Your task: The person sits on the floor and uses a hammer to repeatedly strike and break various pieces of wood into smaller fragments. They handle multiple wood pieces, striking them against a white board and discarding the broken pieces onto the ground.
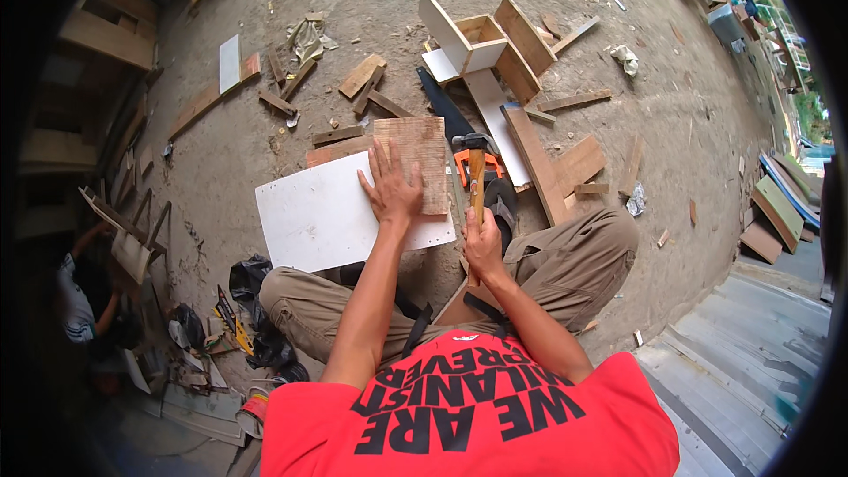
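Note:
My left hand (pixel 393 185) lies flat with its fingers spread, across the edge where a brown wooden board (pixel 431 163) meets a white panel (pixel 309 216). The board lies partly on the panel, which has small dark marks along its edges. My right hand (pixel 483 243) is wrapped round the wooden handle of a hammer (pixel 477 172), held upright with its dark head at the far end. Beyond the hammer head lies a handsaw with an orange handle (pixel 465 163) and a dark blade, partly hidden by the hammer.
A box-like assembly of boards (pixel 481 40) stands ahead to the right. Loose planks (pixel 539 159) and wood scraps (pixel 362 75) litter the dirt ground. At left are black plastic bags (pixel 252 283) and a yellow-handled tool (pixel 237 327). Another person (pixel 79 300) works at far left. Metal sheets (pixel 733 353) lie at right.

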Motion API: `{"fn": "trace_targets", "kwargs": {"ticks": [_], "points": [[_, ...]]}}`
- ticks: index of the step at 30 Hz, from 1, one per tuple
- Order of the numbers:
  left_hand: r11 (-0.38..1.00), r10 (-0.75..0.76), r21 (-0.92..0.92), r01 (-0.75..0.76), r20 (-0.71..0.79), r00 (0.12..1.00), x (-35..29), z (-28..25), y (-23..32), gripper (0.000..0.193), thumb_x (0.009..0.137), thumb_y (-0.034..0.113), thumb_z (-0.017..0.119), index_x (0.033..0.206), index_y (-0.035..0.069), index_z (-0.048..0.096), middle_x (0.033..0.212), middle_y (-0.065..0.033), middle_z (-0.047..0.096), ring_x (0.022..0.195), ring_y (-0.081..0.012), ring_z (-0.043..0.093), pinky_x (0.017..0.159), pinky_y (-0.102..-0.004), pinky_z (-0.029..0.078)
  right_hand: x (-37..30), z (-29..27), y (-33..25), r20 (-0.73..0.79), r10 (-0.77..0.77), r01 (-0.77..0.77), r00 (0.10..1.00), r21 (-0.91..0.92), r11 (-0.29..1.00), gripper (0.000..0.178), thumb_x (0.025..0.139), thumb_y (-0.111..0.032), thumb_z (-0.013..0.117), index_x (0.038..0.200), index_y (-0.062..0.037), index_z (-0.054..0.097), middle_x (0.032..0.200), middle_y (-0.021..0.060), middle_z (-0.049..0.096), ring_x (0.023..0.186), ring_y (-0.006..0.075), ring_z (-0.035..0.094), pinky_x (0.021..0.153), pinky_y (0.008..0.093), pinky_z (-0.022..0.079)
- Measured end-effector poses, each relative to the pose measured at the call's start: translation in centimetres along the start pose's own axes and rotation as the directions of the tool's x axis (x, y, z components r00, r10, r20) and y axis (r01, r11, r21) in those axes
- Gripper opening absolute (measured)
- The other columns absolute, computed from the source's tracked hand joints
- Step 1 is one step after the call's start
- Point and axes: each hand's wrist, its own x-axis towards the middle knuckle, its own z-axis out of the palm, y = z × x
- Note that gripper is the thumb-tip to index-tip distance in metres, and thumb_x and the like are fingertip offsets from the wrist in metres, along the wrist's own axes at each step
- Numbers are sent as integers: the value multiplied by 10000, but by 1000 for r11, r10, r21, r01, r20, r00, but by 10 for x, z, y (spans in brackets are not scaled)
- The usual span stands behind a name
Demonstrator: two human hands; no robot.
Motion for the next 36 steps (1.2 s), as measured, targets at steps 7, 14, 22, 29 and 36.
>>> {"fn": "trace_targets", "kwargs": {"ticks": [7,14,22,29,36], "points": [[1000,-1,-6,1,-52,999,-2,0,-1,748,973,489,459,1618,181,238,1698,-106,135,1548,-302,174,1229,-582,48,20,-10,-52,-100,-255,246,962,-97,965,384,1085,-355,466,1111,7,592,659,30,552,558,97,507,521,292,417],[998,-11,-62,9,-38,999,-1,-1,-1,769,958,506,464,1618,182,238,1693,-109,156,1543,-308,185,1234,-569,17,11,-17,-36,258,343,-426,903,432,795,336,1092,-385,432,1083,-61,524,669,-13,450,461,79,398,423,265,379],[998,18,-53,-19,-25,1000,1,-6,-2,1062,822,812,529,1612,160,248,1691,-132,137,1547,-321,158,1213,-622,42,4,-15,-10,269,414,-494,869,475,728,302,1085,-384,446,1100,-82,441,694,-11,423,459,74,379,397,251,360],[988,143,18,-153,268,953,-32,-26,29,1411,638,884,646,1602,-6,128,1665,-274,45,1559,-391,4,1115,-780,-12,2,-21,1,200,361,-412,911,392,823,322,1087,-399,434,1085,-80,473,677,-18,433,445,68,378,392,244,357],[958,279,6,-286,206,938,-66,-19,3,1141,703,577,768,1566,17,278,1653,-237,177,1545,-375,142,1146,-758,108,3,-27,0,159,328,-364,931,372,854,358,1067,-424,479,986,-76,473,660,-14,452,449,75,432,389,261,395]]}}
